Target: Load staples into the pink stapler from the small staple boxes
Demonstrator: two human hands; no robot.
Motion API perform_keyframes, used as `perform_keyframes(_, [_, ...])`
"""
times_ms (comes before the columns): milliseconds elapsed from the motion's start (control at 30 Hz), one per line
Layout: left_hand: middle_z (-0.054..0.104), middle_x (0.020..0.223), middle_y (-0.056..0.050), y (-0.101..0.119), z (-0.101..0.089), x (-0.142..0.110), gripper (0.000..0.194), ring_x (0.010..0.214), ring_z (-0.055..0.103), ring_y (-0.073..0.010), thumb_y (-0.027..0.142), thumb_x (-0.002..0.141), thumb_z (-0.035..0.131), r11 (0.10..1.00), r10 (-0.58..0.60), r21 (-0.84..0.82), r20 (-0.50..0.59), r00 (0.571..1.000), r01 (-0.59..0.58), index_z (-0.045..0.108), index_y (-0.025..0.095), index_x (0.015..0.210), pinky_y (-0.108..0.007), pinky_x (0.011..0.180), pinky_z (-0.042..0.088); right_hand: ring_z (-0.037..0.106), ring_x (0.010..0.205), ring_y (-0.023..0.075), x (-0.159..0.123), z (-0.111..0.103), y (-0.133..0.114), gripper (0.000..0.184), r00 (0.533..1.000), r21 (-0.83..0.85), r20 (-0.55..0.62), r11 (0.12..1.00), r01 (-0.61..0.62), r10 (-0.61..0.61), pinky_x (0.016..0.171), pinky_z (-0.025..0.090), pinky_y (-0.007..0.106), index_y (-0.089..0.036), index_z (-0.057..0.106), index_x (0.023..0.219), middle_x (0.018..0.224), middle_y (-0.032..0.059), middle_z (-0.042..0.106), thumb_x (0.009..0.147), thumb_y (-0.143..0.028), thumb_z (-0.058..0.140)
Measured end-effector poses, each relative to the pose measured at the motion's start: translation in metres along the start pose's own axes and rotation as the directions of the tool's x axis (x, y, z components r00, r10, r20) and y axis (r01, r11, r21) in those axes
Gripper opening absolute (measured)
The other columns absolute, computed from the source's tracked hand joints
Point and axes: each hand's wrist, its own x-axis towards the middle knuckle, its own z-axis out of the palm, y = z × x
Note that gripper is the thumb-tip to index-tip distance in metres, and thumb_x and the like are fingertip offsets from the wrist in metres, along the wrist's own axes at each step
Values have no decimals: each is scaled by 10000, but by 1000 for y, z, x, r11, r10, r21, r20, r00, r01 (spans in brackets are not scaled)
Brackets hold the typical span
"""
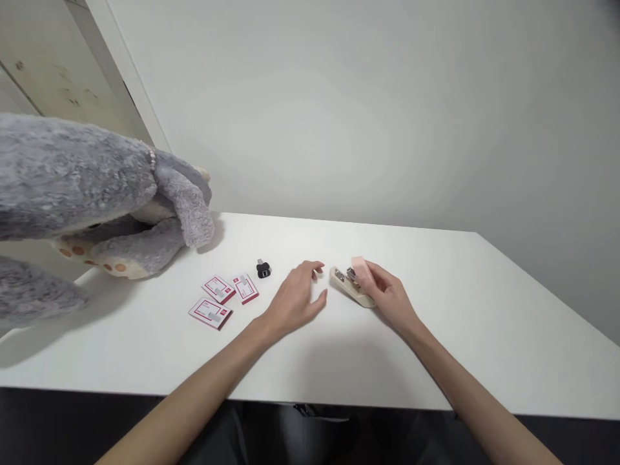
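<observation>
A stapler (356,290) with a cream base and a pink top lies at an angle on the white table. Wrapped round its pink top is my right hand (389,294), at the stapler's right end. Metal parts show between the stapler's base and top. To the left of the stapler, my left hand (296,297) rests on or just over the table, fingers apart and curved, with nothing in them. A small gap separates its fingertips from the stapler.
Three small white-and-red boxes (211,313) lie to the left, with a black staple remover (263,269) beyond them. A large grey plush toy (179,194) takes up the table's left end. The white table (436,361) meets a pale wall behind.
</observation>
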Motion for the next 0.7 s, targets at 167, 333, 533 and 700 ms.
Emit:
perform_keyframes(167, [523,1443,-213,-14,-3,1,376,1371,485,-381,170,946,570,929,61,370,-195,979,16,527,154,1319,-575,1131,439,683,1202,336,-1,0,0,529,995,-62,-97,998,-16,10,1010,529,443,-247,760,1264,1295,89,762,914,-640,703])
perform_keyframes(333, [448,1511,-270,-22,-4,-1,344,1481,365,-454,175,936,589,852,4,513,-215,977,109,557,120,1274,-654,1173,370,675,1252,354,-2,1,7,524,992,-104,-129,995,-1,-12,1041,531,479,-255,767,1266,1332,83,757,897,-625,727])
perform_keyframes(533, [462,1523,-285,-12,-4,-13,317,1513,356,-459,191,957,566,814,-9,568,-204,979,125,580,101,1260,-666,1216,339,659,1306,356,-5,2,7,512,993,-124,-113,992,-1,-13,1081,525,485,-261,767,1272,1364,76,752,897,-608,732])
perform_keyframes(700, [479,1551,-265,-4,-22,-41,378,1553,308,-473,223,950,580,809,-6,575,-206,978,126,581,130,1316,-704,1205,351,650,1323,358,-7,2,7,523,995,-133,-96,991,-12,-1,1087,522,488,-268,762,1295,1392,78,739,912,-619,709])
